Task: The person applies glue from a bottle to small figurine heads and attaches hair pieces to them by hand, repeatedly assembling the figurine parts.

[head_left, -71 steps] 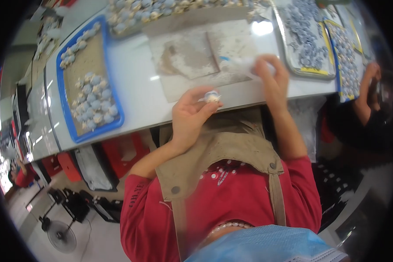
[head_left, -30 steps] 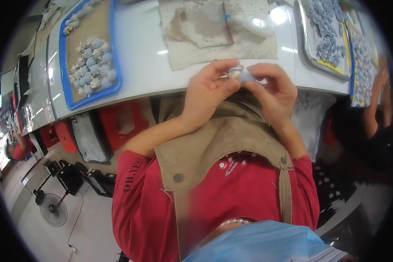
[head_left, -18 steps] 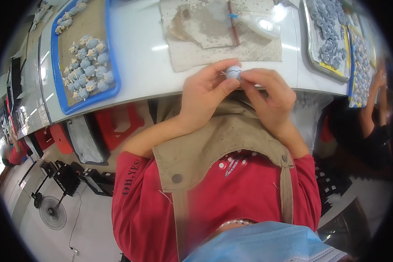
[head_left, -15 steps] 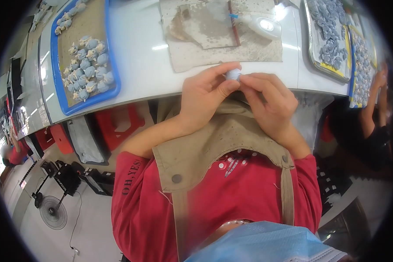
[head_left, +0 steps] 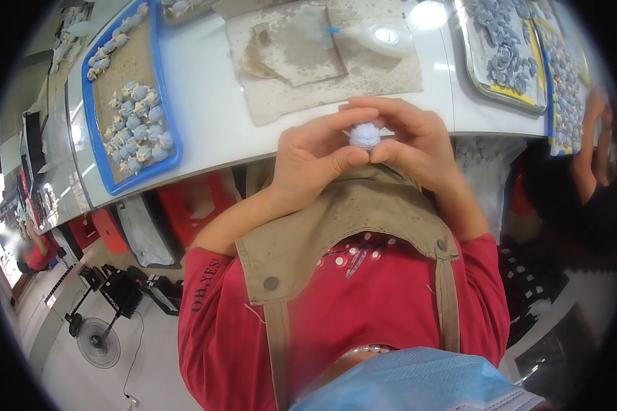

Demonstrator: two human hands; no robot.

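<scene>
A small pale blue piece (head_left: 365, 136) with grooves on its surface is held between my two hands, just above my brown apron. My left hand (head_left: 319, 152) grips it from the left with thumb and fingers. From the right, my right hand (head_left: 413, 140) closes on the same piece, its fingertips meeting those of the left. Beyond them, a stained board (head_left: 267, 103) lies on the white table (head_left: 206, 116). On the board rests a white squeeze bottle (head_left: 384, 41) with a blue tip.
At the left, a blue-rimmed tray (head_left: 173, 109) holds many blue and cream pieces. A metal tray (head_left: 504, 103) of blue-grey parts stands at the right, beside another tray (head_left: 567, 149) of small pieces. A co-worker's arms (head_left: 586, 147) are at the far right.
The bottle in my right hand earlier now lies on the board. My right hand has come to the piece beside my left. The piece has been turned, and its grooved blue side shows.
</scene>
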